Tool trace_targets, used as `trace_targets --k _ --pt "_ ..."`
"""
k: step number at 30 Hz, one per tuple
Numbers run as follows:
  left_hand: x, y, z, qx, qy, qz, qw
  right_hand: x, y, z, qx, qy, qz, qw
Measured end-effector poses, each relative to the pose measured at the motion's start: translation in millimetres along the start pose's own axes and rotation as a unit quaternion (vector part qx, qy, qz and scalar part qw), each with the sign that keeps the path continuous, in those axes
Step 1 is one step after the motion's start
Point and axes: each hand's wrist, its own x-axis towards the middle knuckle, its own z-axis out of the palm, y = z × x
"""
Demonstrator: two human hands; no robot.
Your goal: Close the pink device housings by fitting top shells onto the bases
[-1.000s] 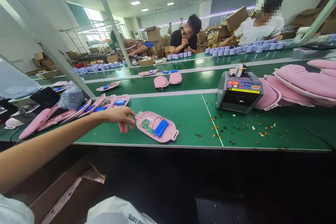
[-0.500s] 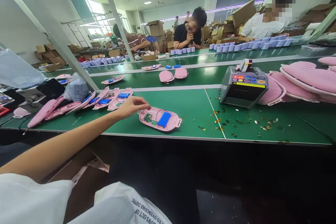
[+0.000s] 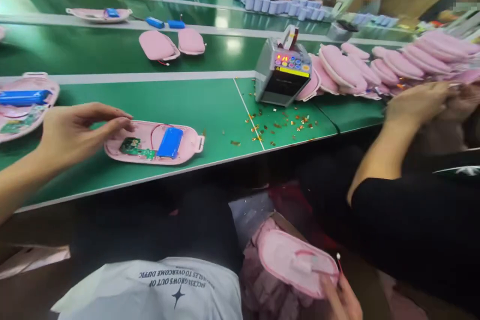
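My left hand (image 3: 80, 132) reaches over the bench from the left. Its thumb and fingers are pinched at the far left rim of a pink plastic casing half (image 3: 191, 147). That casing lies open side up, with a green circuit board (image 3: 131, 146), a red wire and a blue battery pack (image 3: 170, 143) in it. Low at the right, below the bench edge, my right hand (image 3: 343, 296) grips the near end of a pink padded cover (image 3: 279, 255). A thin wire with a white connector sticks up from the cover. Pink pieces (image 3: 258, 280) are heaped beneath it.
A tape dispenser (image 3: 283, 72) stands on the green bench (image 3: 210, 105), with tape scraps before it. Pink covers (image 3: 345, 70) are piled right of it. A neighbour's arm (image 3: 393, 130) reaches in from the right. Another casing (image 3: 33, 110) lies at left; two covers (image 3: 157, 46) lie farther back.
The view has swung right and down. My right hand has come into view holding a pink padded cover. My left hand stays at the casing's left end.
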Motion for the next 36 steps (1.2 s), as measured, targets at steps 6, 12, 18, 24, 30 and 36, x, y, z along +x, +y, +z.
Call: trace_targets --k 6,12,18,24,30,36 --pt "5 -21 -11.6 -0.048 -0.027 0.024 0.998 99 -136 81 0.281 -0.123 -0.176 0.935" --pt "1 -30 -13.0 -0.231 -0.099 -0.027 0.968 143 -295 176 0.041 -0.269 -0.353 0.895" --pt "-7 -31 -13.5 -0.209 0.012 0.089 0.974 122 -378 233 -0.467 -0.296 -0.584 0.594" --pt "-8 -26 -6.2 -0.172 0.107 0.103 0.974 132 -396 257 -0.349 -0.381 -0.585 0.625" --pt "-5 -33 -8.0 -0.144 0.096 0.116 0.978 155 -386 262 -0.273 -0.256 -0.647 0.664" --pt "-4 -34 -5.9 -0.223 0.105 0.115 0.962 142 -389 264 -0.207 -0.383 -0.590 0.680"
